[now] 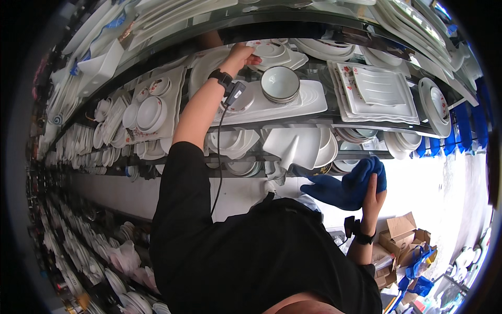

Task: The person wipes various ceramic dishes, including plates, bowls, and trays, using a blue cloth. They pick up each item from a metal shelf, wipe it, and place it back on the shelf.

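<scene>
My left hand (244, 55) reaches onto the upper glass shelf, its fingers at the left rim of a small white saucer (270, 48) with red flower decoration. That saucer tops a pile of white plates (298, 59). Just in front, a stack of round grey-white bowls (280, 83) with dark rims stands on a long white rectangular platter (313, 98). A small flowered dish (240, 103) is partly covered by the wrist device. On the right, my right hand (375, 196) grips a bunched dark blue cloth (353, 186) in front of the lower shelves.
Stacked square plates (380, 88) and oval dishes (435, 108) fill the shelf's right end. At left a tray holds small bowls (151, 112). A folded white dish (292, 147) juts from the shelf below. A cable (219, 168) hangs from my left wrist. Cardboard boxes (402, 239) stand lower right.
</scene>
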A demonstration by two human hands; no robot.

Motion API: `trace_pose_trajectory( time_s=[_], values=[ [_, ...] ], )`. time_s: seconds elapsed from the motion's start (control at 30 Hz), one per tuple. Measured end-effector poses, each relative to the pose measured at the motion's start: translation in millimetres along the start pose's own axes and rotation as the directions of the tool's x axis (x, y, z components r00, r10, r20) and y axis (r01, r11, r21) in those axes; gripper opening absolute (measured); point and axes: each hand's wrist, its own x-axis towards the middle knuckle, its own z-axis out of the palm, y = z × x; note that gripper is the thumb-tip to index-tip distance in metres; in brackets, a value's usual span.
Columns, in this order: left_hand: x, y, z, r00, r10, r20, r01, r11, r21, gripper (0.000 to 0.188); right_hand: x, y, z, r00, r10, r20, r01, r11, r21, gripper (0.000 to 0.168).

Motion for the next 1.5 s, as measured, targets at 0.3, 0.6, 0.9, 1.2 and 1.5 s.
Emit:
trace_pose_trajectory(
  time_s=[0.3,0.6,0.9,1.2,1.5],
  values=[
    [39,-25,12,0.972,-0.227,-0.060,0.226,0.974,-0.021,0.025,7,9,-46,0.981,0.123,-0.153,-0.123,0.992,0.009,0.034],
    [43,-39,10,0.954,-0.297,-0.028,0.295,0.953,-0.069,0.022,19,6,-43,0.990,0.070,-0.119,-0.073,0.997,-0.018,0.033],
    [41,-39,8,0.964,-0.262,0.047,0.265,0.961,-0.080,0.027,18,8,-42,0.991,0.055,-0.124,-0.060,0.997,-0.039,0.032],
    [32,-37,1,0.965,-0.254,0.067,0.258,0.964,-0.069,0.031,13,-2,-32,0.996,0.046,-0.080,-0.048,0.999,-0.025,0.030],
    [5,-13,-9,0.995,0.038,-0.097,0.016,0.862,0.507,0.064,5,5,-40,0.998,0.014,-0.060,-0.019,0.997,-0.079,0.028]
  ],
)
